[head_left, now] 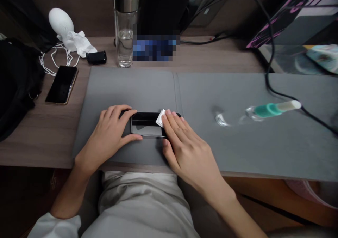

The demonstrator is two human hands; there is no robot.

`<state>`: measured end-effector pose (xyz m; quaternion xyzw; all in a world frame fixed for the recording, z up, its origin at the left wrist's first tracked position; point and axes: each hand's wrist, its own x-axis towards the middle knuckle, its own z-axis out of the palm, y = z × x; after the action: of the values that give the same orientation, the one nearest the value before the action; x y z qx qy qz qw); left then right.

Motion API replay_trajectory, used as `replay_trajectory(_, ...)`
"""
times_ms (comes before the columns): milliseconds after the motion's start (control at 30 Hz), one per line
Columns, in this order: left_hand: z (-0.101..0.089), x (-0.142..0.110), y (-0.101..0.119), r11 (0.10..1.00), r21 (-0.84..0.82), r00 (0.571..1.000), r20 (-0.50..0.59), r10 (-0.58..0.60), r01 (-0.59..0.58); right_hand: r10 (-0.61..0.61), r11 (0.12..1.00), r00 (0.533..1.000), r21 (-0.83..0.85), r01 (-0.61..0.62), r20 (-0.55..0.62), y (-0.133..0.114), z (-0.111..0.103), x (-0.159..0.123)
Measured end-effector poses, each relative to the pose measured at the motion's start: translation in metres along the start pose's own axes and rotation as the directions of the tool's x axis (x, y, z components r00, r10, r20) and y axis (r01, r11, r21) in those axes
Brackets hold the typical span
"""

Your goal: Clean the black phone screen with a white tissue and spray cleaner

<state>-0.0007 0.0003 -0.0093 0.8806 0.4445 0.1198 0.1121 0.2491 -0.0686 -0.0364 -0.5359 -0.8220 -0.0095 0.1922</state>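
A smartphone [146,125] with a dark, shiny screen lies face up and sideways on the grey desk mat [126,86]. My left hand [112,128] grips its left end, fingers along the far edge and thumb on the near edge. A folded white wipe [160,119] sits on the right part of the screen. Over it lies my right hand [188,150], fingers together and flat, pressing the wipe to the glass. The phone's right end is mostly hidden under that hand.
Right of my hands are a teal-and-white bottle [269,110] and a small clear cap [221,119]. A black cable [269,68] crosses the mat. Behind stands a water bottle [125,47]. Another phone [62,84], a black object [96,57] and crumpled tissue [81,44] lie left.
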Motion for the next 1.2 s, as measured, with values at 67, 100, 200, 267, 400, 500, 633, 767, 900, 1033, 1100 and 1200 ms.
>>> replay_trajectory(67,0.0,0.0,0.0,1.0,-0.006,1.0,-0.004,-0.001,0.001,-0.004,1.0,1.0,0.005,0.004,0.008,-0.005,-0.003,-0.006)
replay_trajectory(100,0.0,0.0,0.0,1.0,-0.006,1.0,-0.008,-0.002,0.002,-0.004,1.0,1.0,0.008,0.004,0.012,-0.007,-0.004,-0.009)
replay_trajectory(200,0.0,0.001,0.0,1.0,0.0,1.0,-0.009,0.001,-0.001,-0.012,1.0,1.0,0.008,0.012,0.024,-0.011,-0.005,-0.014)
replay_trajectory(267,0.0,0.001,0.001,1.0,0.009,1.0,-0.006,0.007,-0.007,-0.025,1.0,0.999,0.005,0.025,0.03,-0.01,-0.006,-0.012)
replay_trajectory(400,0.001,0.0,0.0,0.999,0.029,1.0,-0.018,0.019,-0.018,-0.043,0.999,0.998,0.034,0.041,0.043,-0.003,-0.002,0.003)
replay_trajectory(500,0.002,0.0,-0.001,0.999,0.036,1.0,-0.023,0.022,-0.021,-0.039,0.998,0.997,0.049,0.036,0.06,0.002,0.002,0.016)
replay_trajectory(633,0.003,0.0,-0.002,0.999,0.039,0.999,-0.028,0.02,-0.019,-0.04,0.997,0.998,0.061,0.037,0.049,0.001,0.006,0.02)
replay_trajectory(767,0.001,0.0,0.0,0.999,0.035,0.999,-0.026,0.027,-0.026,-0.035,0.998,0.999,0.059,0.032,0.041,-0.008,0.004,0.008)
replay_trajectory(900,0.001,0.0,0.001,0.998,0.045,0.999,-0.035,0.037,-0.035,-0.045,0.997,0.998,0.062,0.042,0.048,-0.018,0.0,-0.004)
replay_trajectory(1033,0.002,0.0,0.001,0.998,0.047,0.999,-0.033,0.043,-0.041,-0.071,0.995,0.996,0.073,0.067,0.051,-0.02,0.0,0.0)
replay_trajectory(1100,0.002,0.0,0.001,0.998,0.045,0.999,-0.031,0.037,-0.036,-0.073,0.995,0.996,0.075,0.07,0.045,-0.017,0.003,0.008)
replay_trajectory(1200,0.003,0.0,-0.001,0.999,0.045,0.999,-0.032,0.032,-0.03,-0.073,0.994,0.996,0.086,0.068,0.047,-0.014,0.009,0.021)
